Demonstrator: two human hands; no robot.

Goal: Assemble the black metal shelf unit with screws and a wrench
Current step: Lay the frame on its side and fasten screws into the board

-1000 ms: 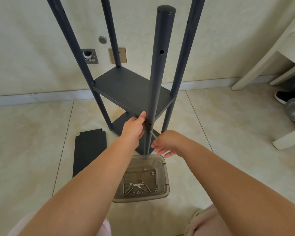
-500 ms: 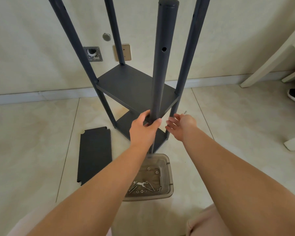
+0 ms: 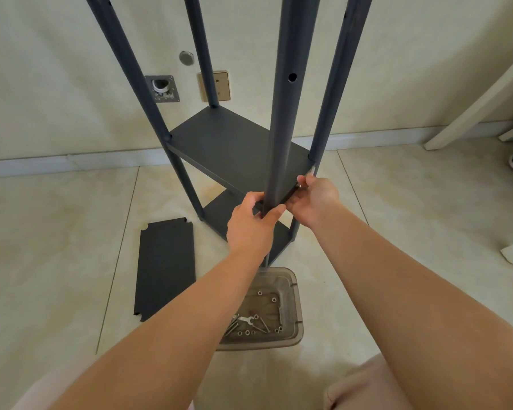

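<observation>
Here the black shelf unit (image 3: 234,143) stands upright on the tiled floor (image 3: 57,232) near the wall, four dark round posts rising past a fitted shelf board, a second board lower down. The left hand (image 3: 251,226) grips the nearest post (image 3: 282,128), fingers curled round it at shelf level; the right hand (image 3: 314,199) pinches something small and silvery at the shelf's corner. A loose shelf panel (image 3: 166,267) lies flat to the left. Just below, a clear tray (image 3: 290,306) holds screws (image 3: 261,327) and a wrench (image 3: 246,320), partly hidden by the left forearm.
</observation>
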